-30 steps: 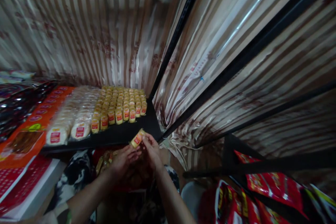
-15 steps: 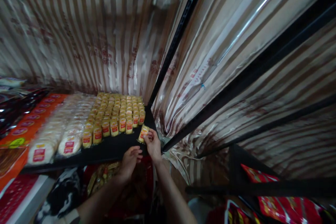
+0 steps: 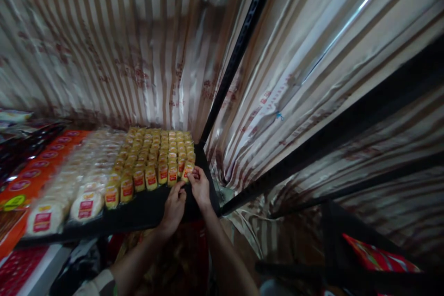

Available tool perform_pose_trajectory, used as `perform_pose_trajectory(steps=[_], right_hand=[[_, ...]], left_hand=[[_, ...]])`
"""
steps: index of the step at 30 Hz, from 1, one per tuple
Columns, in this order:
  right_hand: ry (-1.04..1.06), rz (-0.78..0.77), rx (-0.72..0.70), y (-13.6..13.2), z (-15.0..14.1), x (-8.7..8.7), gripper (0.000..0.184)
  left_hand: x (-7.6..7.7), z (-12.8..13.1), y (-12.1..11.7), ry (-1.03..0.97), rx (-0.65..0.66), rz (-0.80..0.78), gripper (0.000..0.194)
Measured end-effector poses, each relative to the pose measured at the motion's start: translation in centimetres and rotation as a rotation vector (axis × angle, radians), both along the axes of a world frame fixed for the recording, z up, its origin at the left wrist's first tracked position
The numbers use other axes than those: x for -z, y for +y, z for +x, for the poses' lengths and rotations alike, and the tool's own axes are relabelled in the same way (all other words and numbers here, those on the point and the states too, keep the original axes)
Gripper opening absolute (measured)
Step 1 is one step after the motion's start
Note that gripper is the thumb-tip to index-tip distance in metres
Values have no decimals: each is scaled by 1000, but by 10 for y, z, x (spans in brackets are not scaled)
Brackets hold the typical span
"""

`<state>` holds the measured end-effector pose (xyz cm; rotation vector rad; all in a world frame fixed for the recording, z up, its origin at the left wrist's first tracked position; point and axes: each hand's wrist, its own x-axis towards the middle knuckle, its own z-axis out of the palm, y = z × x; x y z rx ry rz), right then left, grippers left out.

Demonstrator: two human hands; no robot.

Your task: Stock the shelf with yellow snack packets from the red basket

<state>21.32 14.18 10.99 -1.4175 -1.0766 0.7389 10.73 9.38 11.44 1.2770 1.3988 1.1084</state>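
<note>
My right hand (image 3: 200, 187) pinches a small yellow snack packet (image 3: 188, 171) with a red label, at the front right end of the rows of matching yellow packets (image 3: 149, 148) on the black shelf (image 3: 149, 208). The packet leans a little and is up against the front of its row. Just below it is my left hand (image 3: 174, 208), fingers stretched toward its lower edge and holding nothing. Whether those fingertips touch the packet, I cannot tell.
Left of the yellow rows stand clear-wrapped round white cakes (image 3: 86, 201), then an orange package (image 3: 43, 162). A black shelf post (image 3: 239, 51) rises at the back right corner. Striped sheeting (image 3: 138, 46) hangs behind. Red bags (image 3: 381, 254) lie on a lower right shelf.
My right hand has moved the yellow packet from in front of the rows to the front of the rightmost row. My left hand has come up close beneath it. The view has shifted slightly.
</note>
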Motion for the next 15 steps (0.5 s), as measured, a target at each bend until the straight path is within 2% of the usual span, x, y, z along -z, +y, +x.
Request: perform_pose_trajectory(steps=[3,6,9,11,15], right_hand=[[-62,33,98,7,14,-14,33],[-184,83,224,23,29,-33,35],[-254,150,263,47,39,-48,33],[-306,149,296,65,42,-53,33],[-394,82,332,98,43,-48,32]], left_hand=[[-17,12,13,-106,32,-15,30],[-46,25,41,-107,69,62,29],[-74,34,77,110,178,229,32],[-84,36,97,311,249,316,33],[-83,35,118,595,340,342,36]])
